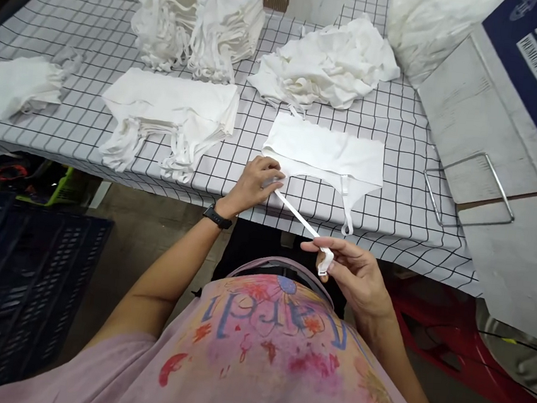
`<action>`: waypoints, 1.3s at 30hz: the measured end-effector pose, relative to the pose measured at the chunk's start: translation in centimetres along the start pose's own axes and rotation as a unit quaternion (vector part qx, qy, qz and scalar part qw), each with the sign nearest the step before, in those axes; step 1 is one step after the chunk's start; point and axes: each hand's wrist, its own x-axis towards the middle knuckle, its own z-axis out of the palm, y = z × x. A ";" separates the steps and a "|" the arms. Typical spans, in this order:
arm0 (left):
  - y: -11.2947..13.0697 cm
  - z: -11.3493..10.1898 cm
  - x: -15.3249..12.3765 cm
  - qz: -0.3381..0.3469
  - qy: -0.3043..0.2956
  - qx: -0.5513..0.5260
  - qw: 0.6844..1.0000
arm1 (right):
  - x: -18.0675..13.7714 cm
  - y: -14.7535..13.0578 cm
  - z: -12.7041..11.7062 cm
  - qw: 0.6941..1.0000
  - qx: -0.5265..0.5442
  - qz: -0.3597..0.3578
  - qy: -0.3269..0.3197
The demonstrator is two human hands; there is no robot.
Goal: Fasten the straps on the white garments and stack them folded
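Note:
A white garment (330,153) with thin straps lies flat near the front edge of the checked table (391,207). My left hand (253,184) pinches the garment's lower left corner, where one strap starts. That white strap (296,213) runs taut off the table edge to my right hand (354,273), which is closed on the strap's end with its small adjuster. A second strap (346,212) hangs loose over the table edge. A black watch sits on my left wrist.
Stacks of folded white garments (172,119) (200,24) and a loose pile (326,64) lie on the table. A smaller heap (18,82) is at far left. A cardboard box with a wire frame (470,183) stands at right. A dark crate (13,284) sits on the floor at left.

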 end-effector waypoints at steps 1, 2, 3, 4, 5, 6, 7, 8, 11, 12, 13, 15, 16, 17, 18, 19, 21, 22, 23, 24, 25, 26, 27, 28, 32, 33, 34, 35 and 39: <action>0.0 0.0 0.0 -0.001 -0.001 -0.001 1.000 | 0.0 -0.1 0.1 1.000 -0.011 -0.008 0.009; 0.0 0.0 0.0 -0.003 -0.003 -0.001 1.000 | 0.1 -0.3 0.2 0.999 -0.024 -0.018 0.023; -0.1 0.0 0.0 -0.003 -0.005 0.000 1.000 | 0.1 -0.5 0.3 0.998 -0.036 -0.030 0.040; -0.1 0.0 0.0 -0.003 -0.006 0.001 1.000 | 0.1 -0.6 0.5 0.996 -0.050 -0.044 0.056; -0.1 0.0 0.0 0.000 -0.005 0.001 1.000 | 0.1 -0.8 0.6 0.994 -0.062 -0.060 0.068; -0.1 0.0 0.0 0.003 -0.003 0.002 1.000 | 0.2 -0.9 0.7 0.991 -0.076 -0.075 0.079; -0.1 0.0 0.0 0.006 -0.001 0.004 1.000 | 0.3 -1.0 0.7 0.988 -0.090 -0.091 0.088; -0.1 0.0 0.0 0.008 0.001 0.006 1.000 | 0.5 -1.1 0.7 0.983 -0.107 -0.109 0.099; 0.1 -0.3 0.0 0.006 -0.006 0.016 1.000 | 1.2 -1.2 0.5 0.966 -0.147 -0.174 0.125; 0.2 -0.4 0.0 0.004 -0.012 0.020 1.000 | 1.5 -1.2 0.3 0.962 -0.146 -0.192 0.125; 0.4 -0.5 0.0 0.003 -0.018 0.023 1.000 | 1.8 -1.2 0.3 0.963 -0.135 -0.201 0.121; 0.6 -0.7 0.1 0.001 -0.029 0.030 0.999 | 2.3 -1.2 0.2 0.971 -0.089 -0.190 0.115; 0.6 -0.8 0.1 0.000 -0.033 0.033 0.999 | 2.5 -1.2 0.2 0.976 -0.061 -0.174 0.117; 0.7 -0.9 0.1 -0.003 -0.037 0.037 0.999 | 2.8 -1.3 0.3 0.980 -0.035 -0.157 0.121; 0.7 -0.9 0.1 -0.005 -0.040 0.040 0.998 | 3.0 -1.4 0.4 0.982 -0.015 -0.143 0.126; 0.7 -1.0 0.2 -0.008 -0.044 0.043 0.998 | 3.2 -1.5 0.5 0.983 -0.001 -0.131 0.131; 0.8 -1.2 0.3 -0.008 -0.055 0.044 0.997 | 3.6 -1.6 0.6 0.984 0.012 -0.119 0.132; 0.8 -1.3 0.4 -0.005 -0.061 0.042 0.997 | 3.8 -1.7 0.7 0.985 0.013 -0.114 0.130; 0.8 -1.5 0.6 -0.001 -0.065 0.036 0.997 | 4.1 -1.7 0.7 0.986 0.013 -0.109 0.127; 0.8 -1.7 0.9 0.003 -0.066 0.028 0.997 | 4.3 -1.8 0.7 0.987 0.012 -0.103 0.124; 0.8 -1.9 1.3 0.007 -0.062 0.019 0.998 | 4.6 -1.8 0.7 0.988 0.010 -0.096 0.121; 0.8 -2.1 1.7 0.012 -0.053 0.013 0.998 | 4.9 -1.8 0.7 0.989 0.008 -0.088 0.118; 0.7 -2.3 2.3 0.017 -0.042 0.012 0.999 | 5.3 -1.8 0.8 0.990 0.007 -0.078 0.116; 0.5 -2.4 2.9 0.024 -0.033 0.018 0.999 | 5.6 -1.9 0.9 0.991 0.009 -0.067 0.112; -0.6 -2.0 5.5 0.067 -0.049 0.067 0.994 | 7.6 -2.5 1.4 0.994 0.047 -0.014 0.102; -1.0 -1.9 6.1 0.076 -0.064 0.072 0.992 | 8.1 -2.7 1.6 0.993 0.059 -0.001 0.102; -1.2 -1.6 6.6 0.082 -0.080 0.075 0.991 | 8.7 -2.8 1.7 0.992 0.070 0.011 0.105; -1.4 -1.4 7.1 0.084 -0.095 0.075 0.989 | 9.3 -2.9 1.7 0.991 0.077 0.019 0.109; -1.7 -0.9 8.3 0.080 -0.128 0.082 0.985 | 11.3 -2.8 1.4 0.988 0.074 0.024 0.137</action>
